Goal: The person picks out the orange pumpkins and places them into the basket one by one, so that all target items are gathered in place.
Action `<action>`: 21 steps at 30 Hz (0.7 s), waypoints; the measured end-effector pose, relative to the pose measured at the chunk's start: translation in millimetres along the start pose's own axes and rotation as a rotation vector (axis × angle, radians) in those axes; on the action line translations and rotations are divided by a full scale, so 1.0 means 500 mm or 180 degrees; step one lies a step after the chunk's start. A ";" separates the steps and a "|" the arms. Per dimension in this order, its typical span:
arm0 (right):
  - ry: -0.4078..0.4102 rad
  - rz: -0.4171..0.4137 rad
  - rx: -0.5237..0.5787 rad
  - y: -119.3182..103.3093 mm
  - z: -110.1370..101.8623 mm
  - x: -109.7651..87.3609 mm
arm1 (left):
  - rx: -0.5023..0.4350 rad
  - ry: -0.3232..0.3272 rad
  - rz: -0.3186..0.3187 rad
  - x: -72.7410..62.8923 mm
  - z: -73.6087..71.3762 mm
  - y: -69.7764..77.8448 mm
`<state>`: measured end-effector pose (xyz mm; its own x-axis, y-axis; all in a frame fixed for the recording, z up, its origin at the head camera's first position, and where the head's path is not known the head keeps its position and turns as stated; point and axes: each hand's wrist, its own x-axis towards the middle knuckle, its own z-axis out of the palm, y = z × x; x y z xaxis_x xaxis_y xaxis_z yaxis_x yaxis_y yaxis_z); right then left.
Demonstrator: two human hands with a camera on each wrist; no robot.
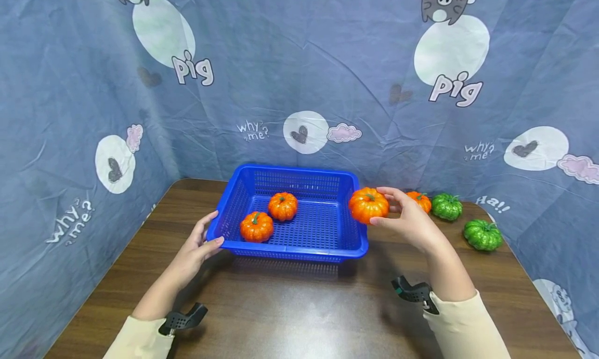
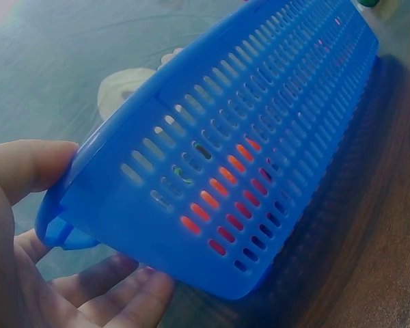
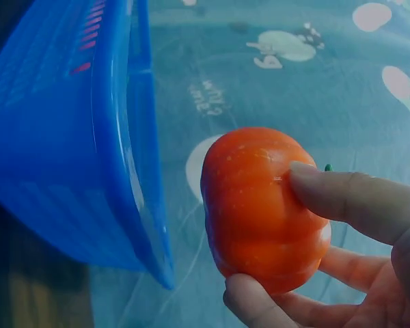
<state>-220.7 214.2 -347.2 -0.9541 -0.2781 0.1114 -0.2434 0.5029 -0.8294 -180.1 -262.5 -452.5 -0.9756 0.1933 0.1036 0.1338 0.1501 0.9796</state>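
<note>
A blue plastic basket (image 1: 299, 252) with slotted walls stands on the table, two small orange pumpkins (image 1: 257, 227) (image 1: 283, 206) lying in its left part. My left hand (image 1: 194, 249) holds the basket's left front corner; in the left wrist view the thumb (image 2: 34, 164) lies on the rim and the other fingers are below it. Between thumb and fingers my right hand (image 1: 409, 218) grips another orange pumpkin (image 1: 368, 205), by the basket's right rim. The right wrist view shows this pumpkin (image 3: 260, 205) apart from the basket wall (image 3: 48, 143).
On the wooden table (image 1: 299, 302), right of the basket, are another orange pumpkin (image 1: 422, 201), partly behind my right hand, and two green pumpkins (image 1: 446, 207) (image 1: 483, 235). A blue printed cloth (image 1: 262, 78) hangs behind the table and at its sides.
</note>
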 end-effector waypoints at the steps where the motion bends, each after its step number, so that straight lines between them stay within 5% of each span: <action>1: -0.0030 -0.0011 0.0015 -0.002 0.005 0.002 | -0.0002 0.0004 0.0002 0.000 0.000 0.000; 21: -0.0254 -0.0055 0.0033 -0.027 0.089 0.047 | -0.0037 -0.0006 0.0004 0.001 -0.001 -0.003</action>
<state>-232.2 164.4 -357.5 -0.9327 -0.3512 0.0819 -0.2573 0.4891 -0.8334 -181.1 -263.2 -453.6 -0.9751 0.1954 0.1046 0.1330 0.1385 0.9814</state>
